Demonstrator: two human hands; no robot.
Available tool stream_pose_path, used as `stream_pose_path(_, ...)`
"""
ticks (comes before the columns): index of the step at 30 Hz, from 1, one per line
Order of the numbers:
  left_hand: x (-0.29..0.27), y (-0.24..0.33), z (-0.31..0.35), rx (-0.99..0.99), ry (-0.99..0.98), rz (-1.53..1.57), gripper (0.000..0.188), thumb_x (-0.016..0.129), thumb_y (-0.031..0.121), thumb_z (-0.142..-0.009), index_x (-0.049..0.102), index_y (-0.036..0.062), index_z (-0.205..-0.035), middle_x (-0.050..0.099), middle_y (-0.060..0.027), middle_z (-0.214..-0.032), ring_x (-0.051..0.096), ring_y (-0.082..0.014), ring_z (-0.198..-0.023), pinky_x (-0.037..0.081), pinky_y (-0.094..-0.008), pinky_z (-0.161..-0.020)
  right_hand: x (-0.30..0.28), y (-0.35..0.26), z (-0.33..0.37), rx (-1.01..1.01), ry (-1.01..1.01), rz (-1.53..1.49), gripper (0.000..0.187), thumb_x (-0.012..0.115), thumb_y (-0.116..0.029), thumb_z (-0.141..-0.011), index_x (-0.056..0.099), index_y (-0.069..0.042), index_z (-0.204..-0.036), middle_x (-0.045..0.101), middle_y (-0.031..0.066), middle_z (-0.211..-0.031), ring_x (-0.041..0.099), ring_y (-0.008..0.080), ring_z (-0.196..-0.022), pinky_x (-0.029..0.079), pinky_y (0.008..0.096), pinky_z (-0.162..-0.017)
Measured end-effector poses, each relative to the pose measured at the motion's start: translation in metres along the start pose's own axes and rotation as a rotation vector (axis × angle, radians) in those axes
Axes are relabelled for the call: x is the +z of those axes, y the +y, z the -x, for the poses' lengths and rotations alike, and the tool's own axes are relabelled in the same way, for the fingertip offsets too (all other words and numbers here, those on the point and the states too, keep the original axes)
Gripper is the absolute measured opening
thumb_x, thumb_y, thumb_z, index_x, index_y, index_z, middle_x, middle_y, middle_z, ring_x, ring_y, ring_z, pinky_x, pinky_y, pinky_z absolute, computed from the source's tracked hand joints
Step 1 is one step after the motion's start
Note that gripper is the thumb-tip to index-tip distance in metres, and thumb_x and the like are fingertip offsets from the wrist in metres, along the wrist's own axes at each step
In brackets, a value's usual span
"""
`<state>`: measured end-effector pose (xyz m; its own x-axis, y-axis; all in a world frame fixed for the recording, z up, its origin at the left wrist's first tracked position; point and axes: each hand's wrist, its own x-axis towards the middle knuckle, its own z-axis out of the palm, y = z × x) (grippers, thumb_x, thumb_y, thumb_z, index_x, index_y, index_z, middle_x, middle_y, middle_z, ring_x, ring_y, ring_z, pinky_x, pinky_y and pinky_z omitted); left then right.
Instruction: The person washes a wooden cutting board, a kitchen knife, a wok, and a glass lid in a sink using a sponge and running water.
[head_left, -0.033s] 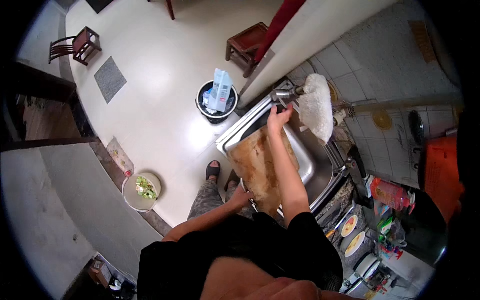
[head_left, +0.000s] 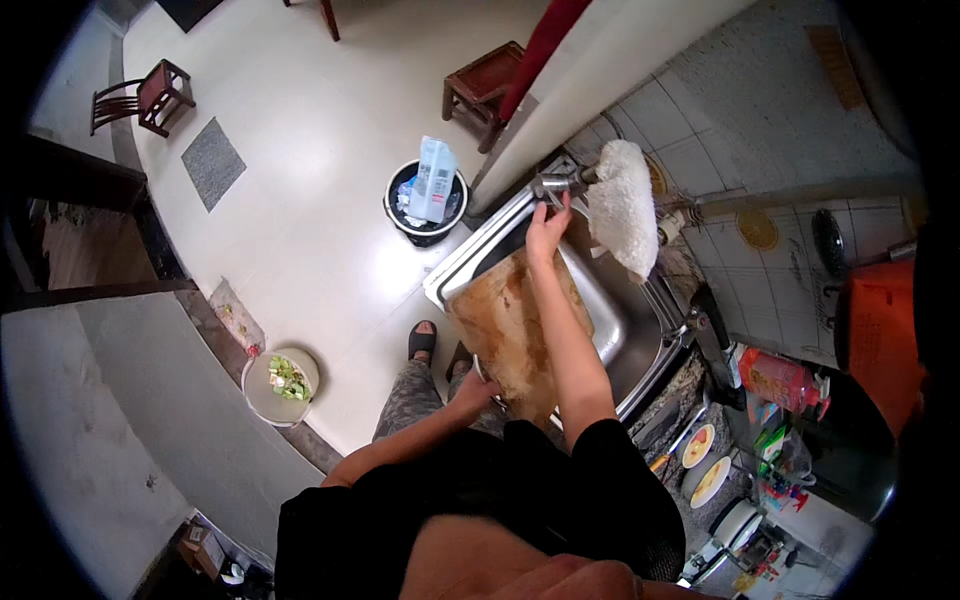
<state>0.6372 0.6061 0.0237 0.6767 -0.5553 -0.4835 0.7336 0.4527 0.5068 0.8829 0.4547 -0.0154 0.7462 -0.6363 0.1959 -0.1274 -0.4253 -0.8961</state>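
A brown, stained cutting board [head_left: 512, 325] lies tilted across the near left part of the steel sink [head_left: 635, 345]. My left hand [head_left: 474, 396] is closed on the board's near end, where a metal handle shows beside the fingers. Over the board stretches my right forearm, hiding part of it. My right hand [head_left: 545, 235] is at the tap [head_left: 557, 184], its fingers apart on either side of the lever; whether they press on it is hard to see. A white fluffy cloth [head_left: 622, 210] hangs beside the tap.
A black bin [head_left: 425, 228] with a pale blue package stands left of the sink. Further left sits a pale bucket [head_left: 252, 395] with green vegetable scraps. On the right counter are small bowls [head_left: 710, 483], a knife and a red pump bottle [head_left: 778, 380]. A wooden stool [head_left: 485, 85] stands beyond.
The whole view has shifted slightly to the left. My hands, the cutting board and the sink keep nearly the same places relative to one another.
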Motion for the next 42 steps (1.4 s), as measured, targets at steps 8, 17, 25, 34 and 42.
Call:
stream_pose_path(8,0.03,0.038,0.01,-0.166,0.168,0.004,0.039,0.047,-0.007,-0.068,0.046,-0.0001,-0.107,0.054,-0.0076,-0.101,0.054,-0.0216,-0.091,0.046,-0.0312,-0.073,-0.005,-0.034,0.006,-0.108,-0.053,-0.202,0.045,0.044,-0.014,-0.082,0.03,0.001,-0.122,0.036,0.0172,-0.123,0.032,0.0305,-0.114,0.022,0.0352,-0.096)
stream_pose_path(17,0.016,0.022,0.006,-0.158,0.11,-0.124,0.036,0.042,-0.006,-0.068,0.048,0.0004,-0.103,0.057,-0.0079,-0.093,0.054,-0.02,-0.088,0.045,-0.0291,-0.069,-0.063,-0.092,0.035,-0.388,-0.48,0.217,0.059,0.059,-0.009,-0.071,0.031,-0.004,-0.123,0.033,0.0204,-0.122,0.034,0.0339,-0.111,0.024,0.0376,-0.096)
stream_pose_path(25,0.037,0.034,-0.001,0.053,0.025,-0.327,0.034,0.043,-0.004,-0.071,0.043,-0.0011,-0.106,0.056,-0.0091,-0.085,0.057,-0.0233,-0.072,0.048,-0.0323,-0.06,-0.174,-0.158,-0.069,-0.399,-0.242,0.403,0.047,0.061,-0.029,-0.071,0.047,-0.008,-0.11,0.056,0.0163,-0.091,0.053,0.03,-0.084,0.041,0.0336,-0.078)
stream_pose_path(34,0.048,0.104,-0.025,-0.141,0.103,-0.424,0.046,0.038,-0.009,-0.068,0.038,0.0004,-0.113,0.054,-0.0107,-0.095,0.056,-0.0207,-0.078,0.049,-0.0287,-0.061,-0.23,-0.126,-0.033,-0.199,-0.011,-0.084,0.01,0.047,-0.01,-0.081,0.043,-0.003,-0.087,0.049,0.0081,-0.079,0.047,0.0134,-0.076,0.039,0.0262,-0.067)
stream_pose_path(42,0.058,0.118,-0.032,0.081,0.119,-0.29,0.068,0.039,-0.01,-0.068,0.015,0.0076,-0.129,0.041,-0.0123,-0.117,0.046,-0.0227,-0.102,0.041,-0.0308,-0.082,-0.233,0.021,0.024,0.657,-0.237,-0.912,0.04,0.041,-0.009,-0.073,0.043,-0.002,-0.112,0.051,0.0113,-0.105,0.052,0.0232,-0.093,0.042,0.0338,-0.082)
